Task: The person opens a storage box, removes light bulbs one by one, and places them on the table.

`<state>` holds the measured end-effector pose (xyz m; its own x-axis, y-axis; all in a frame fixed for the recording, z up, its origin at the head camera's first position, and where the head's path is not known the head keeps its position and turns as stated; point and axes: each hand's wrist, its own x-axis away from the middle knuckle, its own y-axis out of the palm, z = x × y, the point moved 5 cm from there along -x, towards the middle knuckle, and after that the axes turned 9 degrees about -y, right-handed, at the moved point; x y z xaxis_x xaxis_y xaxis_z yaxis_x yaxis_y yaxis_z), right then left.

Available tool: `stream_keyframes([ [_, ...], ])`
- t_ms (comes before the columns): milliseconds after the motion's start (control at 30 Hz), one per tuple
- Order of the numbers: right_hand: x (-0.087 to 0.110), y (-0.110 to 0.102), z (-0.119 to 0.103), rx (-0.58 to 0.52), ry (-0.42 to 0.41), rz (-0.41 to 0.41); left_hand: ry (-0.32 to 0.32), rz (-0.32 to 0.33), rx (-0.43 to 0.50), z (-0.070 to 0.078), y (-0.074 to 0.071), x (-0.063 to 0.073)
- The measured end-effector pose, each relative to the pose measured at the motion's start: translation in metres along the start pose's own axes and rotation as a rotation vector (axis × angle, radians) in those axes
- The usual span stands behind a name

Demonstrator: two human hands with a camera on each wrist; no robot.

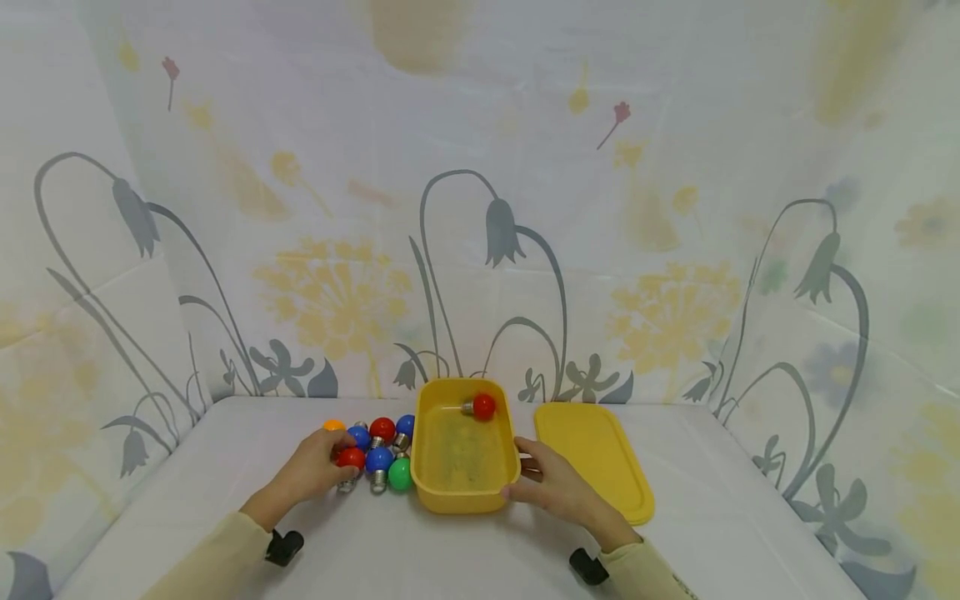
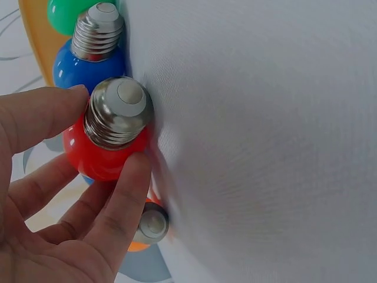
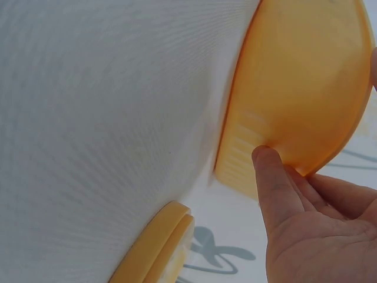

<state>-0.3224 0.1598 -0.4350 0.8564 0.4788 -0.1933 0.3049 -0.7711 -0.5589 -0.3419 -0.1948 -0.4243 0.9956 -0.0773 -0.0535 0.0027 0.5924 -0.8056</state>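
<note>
At the left of the head view, my left hand [image 1: 309, 468] pinches a red light bulb [image 1: 351, 458] between thumb and fingers. Its silver screw base [image 2: 121, 109] points at the camera in the left wrist view. Beside it is a blue bulb [image 1: 379, 460], then a green bulb [image 1: 401, 474] by the yellow plastic container [image 1: 459, 502]. My right hand [image 1: 558, 487] holds that container at its right side, fingertips against the outer wall [image 3: 294, 88] and thumb by the near corner. Inside the container, one red bulb [image 1: 483, 407] lies on its side near the back.
Behind the held bulb are more bulbs: an orange one [image 1: 333, 425], a blue one [image 1: 359, 437], another red one [image 1: 382, 429] and another blue one [image 1: 406, 425]. A yellow lid [image 1: 592, 454] lies flat right of the container. Patterned cloth [image 1: 465, 292] hangs behind the white table [image 1: 420, 558].
</note>
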Motion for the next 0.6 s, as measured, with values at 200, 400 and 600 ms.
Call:
stream_keyframes([
  [200, 0.0, 0.0, -0.001, 0.009, 0.002, 0.001, 0.013, 0.001, -0.015, -0.001, -0.003, 0.001],
  [400, 0.0, 0.0, -0.003, 0.002, -0.007, 0.0, 0.021, -0.017, -0.02, 0.0, -0.007, -0.001],
  [600, 0.0, 0.001, 0.0, -0.004, -0.004, -0.003, 0.019, -0.024, -0.027, -0.001, -0.01, -0.001],
])
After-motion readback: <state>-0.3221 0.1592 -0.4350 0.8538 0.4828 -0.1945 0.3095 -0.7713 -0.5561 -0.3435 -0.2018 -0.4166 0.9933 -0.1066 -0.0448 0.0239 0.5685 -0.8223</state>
